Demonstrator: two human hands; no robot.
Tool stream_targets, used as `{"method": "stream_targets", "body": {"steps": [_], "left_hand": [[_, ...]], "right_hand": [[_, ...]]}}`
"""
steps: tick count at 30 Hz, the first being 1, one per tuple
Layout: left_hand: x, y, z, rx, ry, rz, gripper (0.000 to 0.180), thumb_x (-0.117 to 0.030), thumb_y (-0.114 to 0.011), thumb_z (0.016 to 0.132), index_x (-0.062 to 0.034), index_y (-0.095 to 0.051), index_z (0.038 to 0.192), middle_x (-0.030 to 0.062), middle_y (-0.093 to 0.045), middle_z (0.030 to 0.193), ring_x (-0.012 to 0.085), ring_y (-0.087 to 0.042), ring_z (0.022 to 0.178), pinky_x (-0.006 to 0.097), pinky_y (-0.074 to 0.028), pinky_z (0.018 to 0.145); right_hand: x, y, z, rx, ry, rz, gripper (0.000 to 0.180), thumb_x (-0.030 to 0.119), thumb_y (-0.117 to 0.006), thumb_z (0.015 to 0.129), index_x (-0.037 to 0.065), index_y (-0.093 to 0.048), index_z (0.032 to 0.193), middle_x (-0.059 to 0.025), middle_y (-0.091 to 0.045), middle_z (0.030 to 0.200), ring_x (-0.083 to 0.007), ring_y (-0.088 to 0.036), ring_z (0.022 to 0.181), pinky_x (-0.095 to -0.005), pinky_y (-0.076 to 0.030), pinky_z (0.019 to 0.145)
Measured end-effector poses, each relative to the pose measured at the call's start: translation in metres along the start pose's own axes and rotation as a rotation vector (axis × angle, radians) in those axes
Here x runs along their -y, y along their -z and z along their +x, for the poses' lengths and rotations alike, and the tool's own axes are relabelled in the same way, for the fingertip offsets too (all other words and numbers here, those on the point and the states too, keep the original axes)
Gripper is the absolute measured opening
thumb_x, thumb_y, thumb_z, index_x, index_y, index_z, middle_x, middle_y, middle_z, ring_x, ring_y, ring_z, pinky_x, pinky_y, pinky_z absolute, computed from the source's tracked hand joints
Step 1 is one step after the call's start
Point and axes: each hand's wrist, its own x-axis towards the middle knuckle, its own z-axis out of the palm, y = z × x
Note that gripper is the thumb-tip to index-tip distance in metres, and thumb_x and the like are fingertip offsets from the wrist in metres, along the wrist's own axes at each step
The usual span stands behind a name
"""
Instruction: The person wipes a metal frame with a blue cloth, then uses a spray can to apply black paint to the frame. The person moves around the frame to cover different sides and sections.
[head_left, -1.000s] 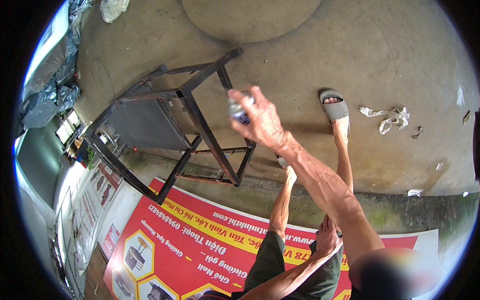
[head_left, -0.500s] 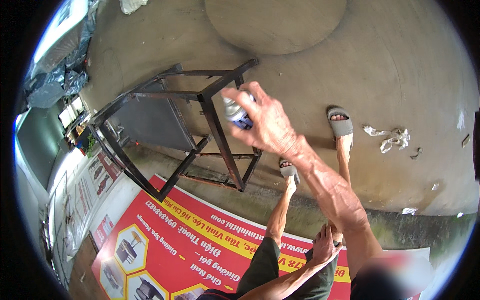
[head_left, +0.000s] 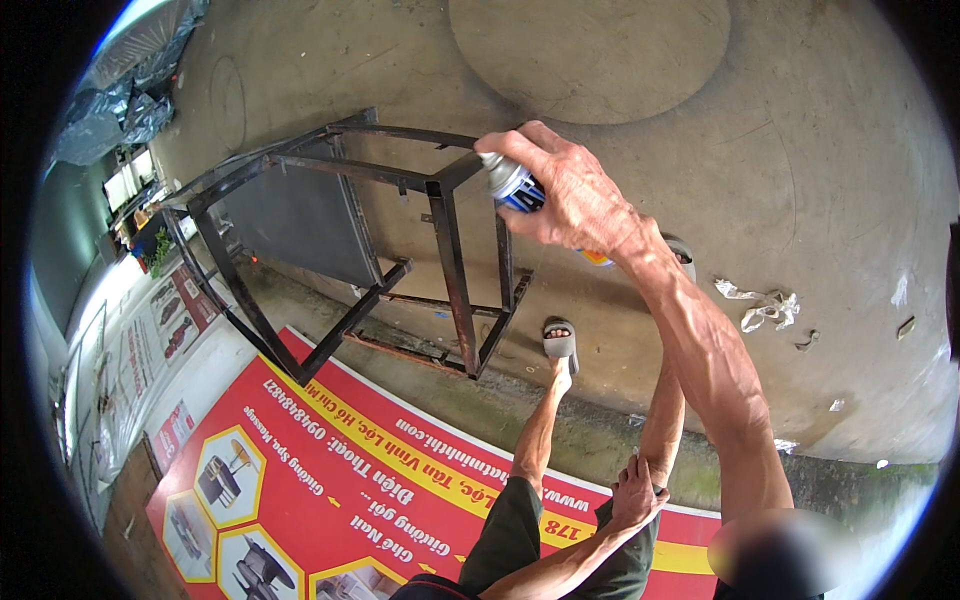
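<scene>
Curling right hand [head_left: 585, 200] around spray can [head_left: 518, 188] near metal frame [head_left: 454, 265]
Resting left hand [head_left: 636, 498] at knee [head_left: 656, 468], with unclear grip, probably for balance

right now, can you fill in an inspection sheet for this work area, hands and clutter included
Surface: brownish floor, stained in places; a red and yellow printed sheet spread nearest the person
Job's things: spray can, white and blue; dark metal frame; grey panel behind some frame bars
Clutter: crumpled white strips, small curved scrap
Hands: right hand grips the spray can; left hand rests at the right knee
Cables: nothing seen
Surroundings: dark plastic sheeting and a green plant, far left
</scene>
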Motion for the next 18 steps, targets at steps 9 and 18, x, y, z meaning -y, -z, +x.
{"method": "stream_targets", "body": {"steps": [9,18], "left_hand": [[0.006,-0.005,0.000,-0.059,-0.043,-0.010,0.095,-0.038,-0.085,0.083,0.0030,-0.037,0.154,0.0291,-0.048,0.154,0.0503,-0.060,0.127,0.064,-0.054,0.099],[0.023,-0.015,0.004,-0.097,-0.082,-0.027,0.092,-0.037,-0.084,0.084,0.0004,-0.037,0.155,0.0257,-0.048,0.154,0.0461,-0.057,0.132,0.062,-0.054,0.102]], "right_hand": [[-0.091,-0.012,-0.033,-0.445,-0.361,-0.138,0.070,0.016,-0.081,0.076,0.017,-0.057,0.141,-0.0222,-0.066,0.119,-0.0464,-0.071,0.106,-0.0555,-0.059,0.095],[-0.088,-0.097,-0.104,-0.433,-0.182,0.106,0.069,0.017,-0.082,0.077,0.017,-0.055,0.140,-0.0216,-0.061,0.110,-0.0462,-0.069,0.096,-0.0552,-0.060,0.084]]}}
